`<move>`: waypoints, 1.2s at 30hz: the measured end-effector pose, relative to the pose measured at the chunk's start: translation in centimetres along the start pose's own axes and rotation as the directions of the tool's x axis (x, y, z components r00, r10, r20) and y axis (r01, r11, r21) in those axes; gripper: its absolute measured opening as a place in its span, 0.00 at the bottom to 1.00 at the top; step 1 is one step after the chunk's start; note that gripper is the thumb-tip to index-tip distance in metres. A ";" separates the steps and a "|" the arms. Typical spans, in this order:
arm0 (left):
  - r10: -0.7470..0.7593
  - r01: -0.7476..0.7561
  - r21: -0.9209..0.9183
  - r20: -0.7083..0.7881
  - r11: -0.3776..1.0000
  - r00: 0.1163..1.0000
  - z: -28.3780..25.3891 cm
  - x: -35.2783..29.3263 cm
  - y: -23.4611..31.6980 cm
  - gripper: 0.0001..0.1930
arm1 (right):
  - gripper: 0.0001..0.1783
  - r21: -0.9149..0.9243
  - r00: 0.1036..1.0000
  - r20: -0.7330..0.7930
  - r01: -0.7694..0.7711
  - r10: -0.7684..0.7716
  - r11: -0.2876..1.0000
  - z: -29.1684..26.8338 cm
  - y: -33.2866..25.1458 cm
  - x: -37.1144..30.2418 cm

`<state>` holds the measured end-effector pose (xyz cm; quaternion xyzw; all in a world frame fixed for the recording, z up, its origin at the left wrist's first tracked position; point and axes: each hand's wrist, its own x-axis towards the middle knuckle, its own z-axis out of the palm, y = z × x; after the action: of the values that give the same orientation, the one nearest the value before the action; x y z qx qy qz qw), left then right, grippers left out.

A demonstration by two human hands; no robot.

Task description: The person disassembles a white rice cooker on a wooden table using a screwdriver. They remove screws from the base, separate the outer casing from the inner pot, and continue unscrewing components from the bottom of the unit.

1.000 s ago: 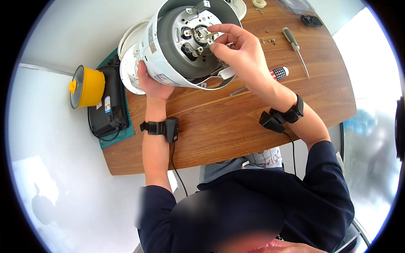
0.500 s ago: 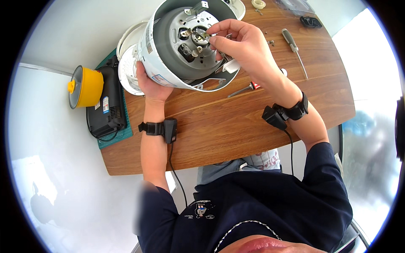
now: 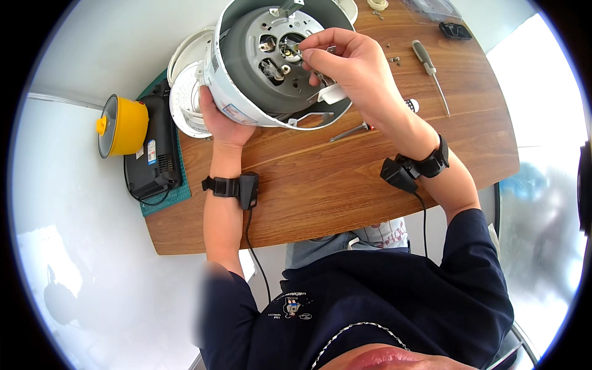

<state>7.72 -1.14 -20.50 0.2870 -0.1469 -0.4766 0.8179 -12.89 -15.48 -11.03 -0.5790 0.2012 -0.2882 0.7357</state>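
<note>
A rice cooker body (image 3: 259, 68) with a white outer shell and a grey metal inside lies tilted, its open underside facing me. My left hand (image 3: 223, 120) holds the shell by its lower left side, thumb up along the wall and palm beneath. Over the central hole (image 3: 290, 49) of the metal base, my right hand (image 3: 345, 58) pinches thumb and forefinger on a small shiny metal part (image 3: 298, 49); its exact kind is unclear. Beneath the right hand a white plastic piece (image 3: 333, 94) sits by the shell's rim. Part of the base is hidden by the fingers.
A grey-handled screwdriver (image 3: 424, 58) lies on the wooden table (image 3: 296, 179) at right, near loose screws (image 3: 394, 60). Another screwdriver (image 3: 351, 132) is partly under my right forearm. White round parts (image 3: 186, 102), a black device (image 3: 154, 148) and a yellow pot (image 3: 126, 126) stand left.
The cooker body has shifted slightly to the right and turned a little. My right hand remains at the central hole, with the pinched part at a slightly different angle.
</note>
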 end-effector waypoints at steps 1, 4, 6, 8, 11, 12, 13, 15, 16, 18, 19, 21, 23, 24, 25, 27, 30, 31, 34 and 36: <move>-0.007 0.007 0.005 0.003 1.000 1.000 0.1 0.0 -0.1 0.38 | 0.11 -0.002 1.000 -0.011 -0.003 0.003 1.000 0.0 0.0 0.0; -0.023 0.023 0.006 0.019 1.000 1.000 0.0 -0.1 -0.1 0.39 | 0.11 0.009 0.999 -0.041 -0.017 0.017 1.000 0.2 -0.1 0.0; -0.035 0.036 -0.017 0.053 0.999 0.998 0.0 -0.1 -0.2 0.39 | 0.11 0.015 0.998 -0.053 -0.019 0.020 1.000 0.2 -0.1 0.0; -0.016 0.019 0.066 -0.043 0.998 0.999 0.9 -0.2 -0.3 0.40 | 0.11 0.017 0.998 -0.054 -0.017 0.018 1.000 0.1 0.1 0.2; -0.006 0.015 0.119 -0.080 0.993 0.997 1.3 -0.3 -0.5 0.41 | 0.11 0.000 0.999 -0.039 -0.002 0.002 1.000 0.0 0.2 0.3; -0.007 0.016 0.125 -0.075 0.992 0.997 1.3 -0.3 -0.5 0.42 | 0.11 -0.008 0.999 -0.040 -0.007 0.007 1.000 0.0 0.2 0.2; -0.001 0.010 0.132 -0.070 0.991 0.998 1.3 -0.3 -0.5 0.42 | 0.11 -0.016 0.999 -0.040 -0.012 0.011 1.000 0.1 0.1 0.2; 0.012 -0.004 0.145 -0.059 0.989 0.998 1.0 -0.2 -0.6 0.43 | 0.11 -0.030 1.000 -0.030 -0.010 0.009 1.000 0.1 0.1 0.1; 0.014 -0.006 0.142 -0.055 0.990 0.998 1.0 -0.2 -0.6 0.44 | 0.11 -0.036 1.000 -0.021 -0.002 0.001 0.999 0.2 0.1 0.1; 0.017 -0.010 0.134 -0.047 0.991 0.999 1.0 -0.1 -0.8 0.44 | 0.12 -0.048 1.000 -0.013 0.008 -0.009 0.999 0.2 0.1 0.1; 0.019 -0.013 0.145 -0.040 0.989 0.999 1.0 0.0 -0.9 0.45 | 0.12 -0.053 1.000 -0.014 0.011 -0.012 0.999 0.2 0.1 0.0; 0.027 -0.022 0.167 -0.028 0.986 0.999 1.2 0.0 -0.9 0.45 | 0.12 -0.072 1.000 -0.016 0.018 -0.019 0.997 0.3 0.0 0.0; 0.021 -0.017 0.161 -0.026 0.987 0.999 1.4 -0.1 -0.9 0.45 | 0.12 -0.102 0.999 -0.022 0.027 -0.029 0.994 0.4 -0.3 -0.1; 0.018 -0.014 0.157 -0.025 0.987 1.000 1.4 -0.1 -1.0 0.45 | 0.12 -0.117 0.999 -0.029 0.038 -0.041 0.992 0.3 -0.2 -0.1; 0.016 -0.011 0.162 -0.026 0.987 1.000 1.5 -0.1 -1.0 0.45 | 0.12 -0.132 0.998 -0.036 0.048 -0.053 0.990 0.3 -0.1 -0.1; 0.013 -0.007 0.173 -0.030 0.985 0.999 1.8 -0.3 -0.9 0.45 | 0.11 -0.133 0.997 -0.046 0.055 -0.061 0.990 0.4 -0.1 -0.1; 0.002 0.005 0.183 -0.035 0.983 0.999 1.8 -0.4 -0.8 0.44 | 0.11 -0.097 0.995 -0.076 0.054 -0.061 0.994 0.4 -0.3 -0.1; -0.001 0.007 0.182 -0.031 0.983 1.000 1.8 -0.4 -0.8 0.45 | 0.11 -0.088 0.993 -0.095 0.060 -0.069 0.994 0.5 -0.3 -0.1; -0.021 0.024 0.186 -0.018 0.982 1.000 1.3 -0.3 -1.0 0.45 | 0.10 -0.121 0.991 -0.120 0.053 -0.067 0.991 0.6 -0.7 -0.3; -0.054 0.054 0.198 -0.004 0.979 0.999 0.8 -0.3 -1.0 0.46 | 0.10 -0.143 0.990 -0.124 0.050 -0.068 0.988 0.6 -1.0 -0.4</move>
<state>6.42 -1.54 -20.46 0.3706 -0.1864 -0.4819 0.7718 -12.97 -14.98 -9.98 -0.6150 0.2503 -0.3318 0.6701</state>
